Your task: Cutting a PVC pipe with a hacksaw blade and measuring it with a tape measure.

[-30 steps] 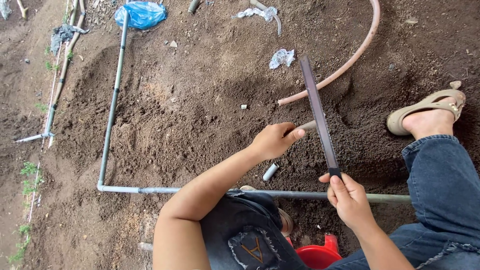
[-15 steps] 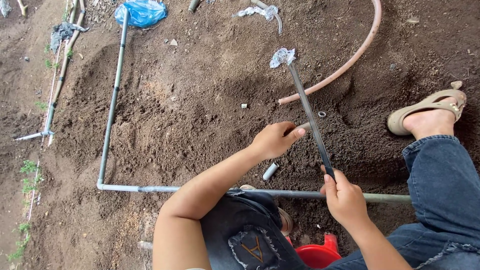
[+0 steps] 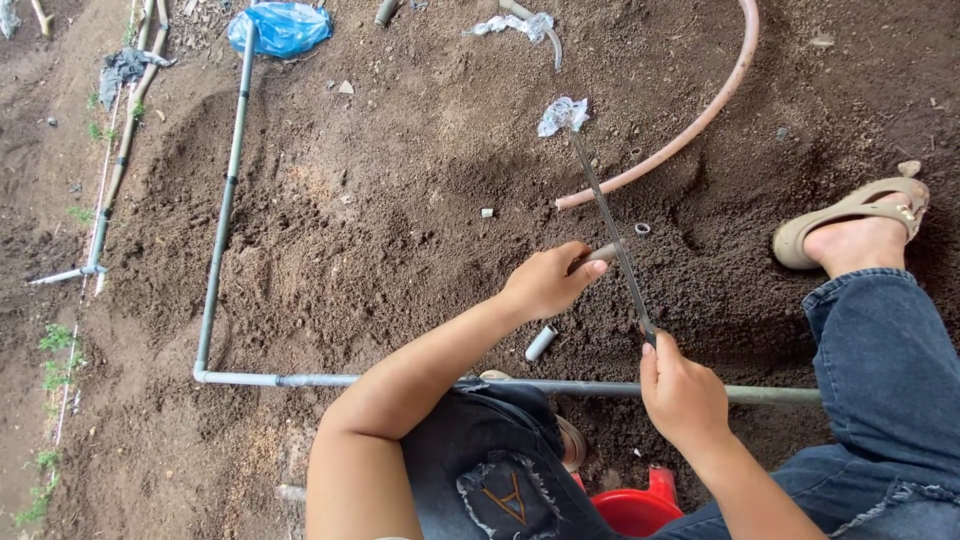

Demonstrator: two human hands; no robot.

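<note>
My left hand (image 3: 545,282) grips a short grey pipe piece (image 3: 604,253) above the dark soil. My right hand (image 3: 682,388) holds the near end of a long thin saw blade (image 3: 606,224), which lies across the pipe piece and points away from me. A small cut ring of pipe (image 3: 642,229) lies on the soil just right of the blade. Another short white pipe offcut (image 3: 540,343) lies below my left hand. A long grey pipe (image 3: 420,382) runs left to right under my arms.
The long pipe turns at an elbow and another grey pipe (image 3: 228,190) runs away towards a blue plastic bag (image 3: 280,27). A curved pink hose (image 3: 690,125) lies at the far right. My sandalled foot (image 3: 850,228) rests on the right. A red stool (image 3: 630,505) is beneath me.
The saw blade has swung left and moved away from me across the pipe piece; my right hand has shifted slightly forward. My left hand has stayed put.
</note>
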